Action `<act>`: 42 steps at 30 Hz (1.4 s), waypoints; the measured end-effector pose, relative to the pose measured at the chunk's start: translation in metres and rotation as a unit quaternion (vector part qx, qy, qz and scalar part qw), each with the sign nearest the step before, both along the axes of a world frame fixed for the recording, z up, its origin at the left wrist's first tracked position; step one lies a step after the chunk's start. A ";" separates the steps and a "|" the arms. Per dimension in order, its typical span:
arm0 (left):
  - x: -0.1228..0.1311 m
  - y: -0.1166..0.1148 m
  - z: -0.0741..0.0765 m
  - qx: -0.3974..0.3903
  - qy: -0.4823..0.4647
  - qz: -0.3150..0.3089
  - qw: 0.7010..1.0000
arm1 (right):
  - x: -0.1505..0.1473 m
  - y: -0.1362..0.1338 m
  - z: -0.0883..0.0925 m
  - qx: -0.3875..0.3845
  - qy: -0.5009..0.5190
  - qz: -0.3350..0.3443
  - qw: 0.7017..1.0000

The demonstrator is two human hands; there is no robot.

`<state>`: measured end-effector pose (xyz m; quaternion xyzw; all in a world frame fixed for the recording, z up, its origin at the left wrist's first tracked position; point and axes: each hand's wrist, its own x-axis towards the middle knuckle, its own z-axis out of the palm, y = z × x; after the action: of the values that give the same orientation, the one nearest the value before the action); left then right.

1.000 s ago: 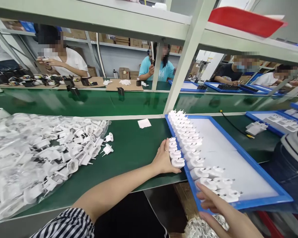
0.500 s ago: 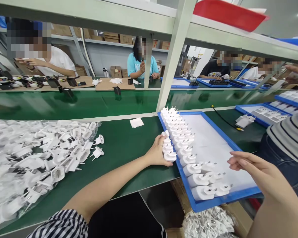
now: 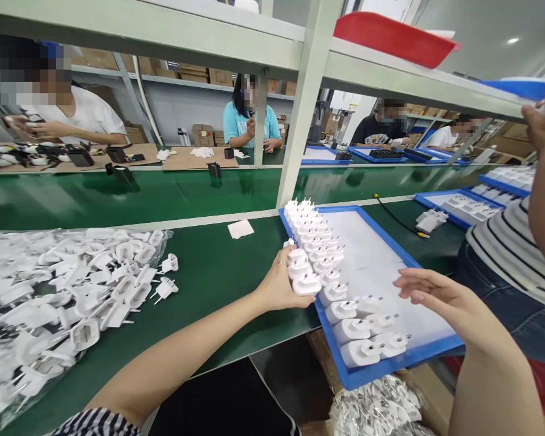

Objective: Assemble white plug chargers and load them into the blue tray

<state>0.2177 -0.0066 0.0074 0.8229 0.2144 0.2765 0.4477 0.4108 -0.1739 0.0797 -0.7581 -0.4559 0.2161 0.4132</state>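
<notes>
My left hand point(image 3: 279, 284) is curled around a short stack of white plug adapters point(image 3: 300, 272) and holds it against the left edge of a blue-rimmed white tray point(image 3: 381, 254). Rows of the same adapters point(image 3: 315, 239) line the tray's left side, and a few more point(image 3: 367, 330) lie at its near end. My right hand point(image 3: 436, 297) hovers above the tray's near right part with its fingers stretched out, holding nothing.
A clear bag of loose white adapters point(image 3: 49, 297) spreads over the green bench point(image 3: 218, 266) at left, with two strays point(image 3: 166, 275) beside it. A person in a striped shirt point(image 3: 513, 254) stands close on the right. More blue trays point(image 3: 463, 206) lie beyond. A frame post point(image 3: 295, 133) rises behind the tray.
My right hand let go of the tray's near edge, rose over the tray and opened. My left hand kept its hold on the adapter stack at the tray's left edge.
</notes>
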 end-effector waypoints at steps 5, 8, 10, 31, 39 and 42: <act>0.050 -0.019 0.059 0.071 -0.021 -0.073 0.995 | -0.004 0.016 0.008 -0.013 -0.097 0.119 0.988; 0.086 -0.034 0.065 0.095 0.037 -0.097 0.990 | 0.011 0.024 0.003 -0.087 -0.165 0.136 0.973; 0.102 -0.041 0.058 0.095 0.082 -0.095 0.988 | 0.023 0.026 -0.003 -0.124 -0.151 0.162 0.967; 0.057 0.018 0.068 0.197 0.135 0.058 0.969 | 0.035 0.046 -0.056 -0.167 0.015 0.239 0.956; 0.025 0.071 0.008 -0.005 0.244 0.019 0.970 | 0.024 0.056 -0.052 -0.195 0.085 0.273 0.938; 0.029 0.072 -0.008 -0.035 0.185 -0.014 0.982 | 0.023 0.056 -0.056 -0.184 0.103 0.269 0.940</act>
<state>0.2471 0.0650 -0.0009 0.8464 0.2917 0.1051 0.4330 0.4334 -0.1175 0.0241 -0.6434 -0.5504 0.4763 0.2373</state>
